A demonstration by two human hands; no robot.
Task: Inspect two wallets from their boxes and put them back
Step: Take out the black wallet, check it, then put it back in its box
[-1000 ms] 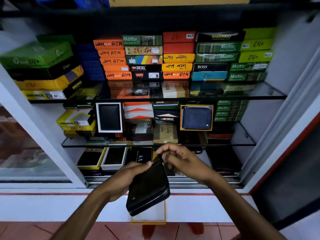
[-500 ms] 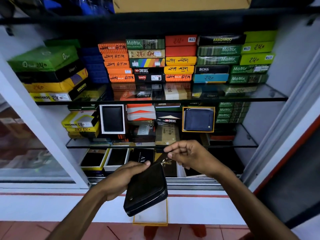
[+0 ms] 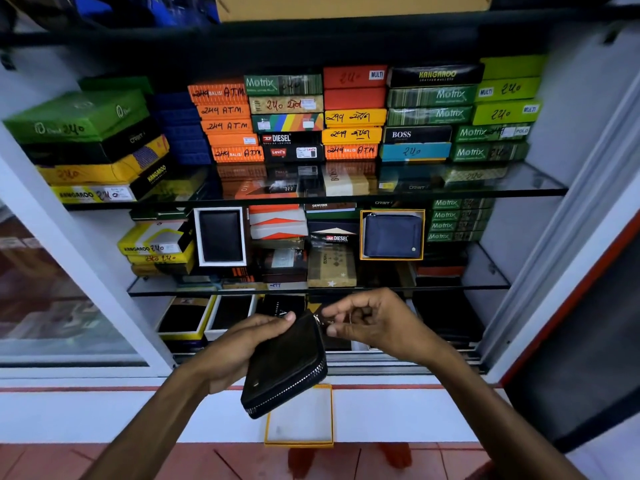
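My left hand [image 3: 239, 348] grips a black zip-around wallet [image 3: 285, 367] from its left side, tilted, with the metal zipper running along its lower right edge. My right hand [image 3: 374, 322] is at the wallet's top corner, thumb and fingers pinched at the zipper pull. Below the wallet an empty yellow-rimmed box [image 3: 299, 419] rests on the white ledge. A blue wallet in a yellow box [image 3: 392, 235] stands upright on the middle shelf, and a black wallet in a white box [image 3: 220, 236] stands to its left.
The glass shelves [image 3: 485, 282] hold stacks of coloured wallet boxes: orange, green, yellow, black. Open boxes with dark wallets [image 3: 207, 317] sit on the bottom shelf behind my hands. A sliding glass door [image 3: 52, 289] is at the left, its track along the front.
My right hand has shifted slightly right and down at the wallet's top corner, working the zipper pull. The wallet stays in my left hand, and my view has edged closer.
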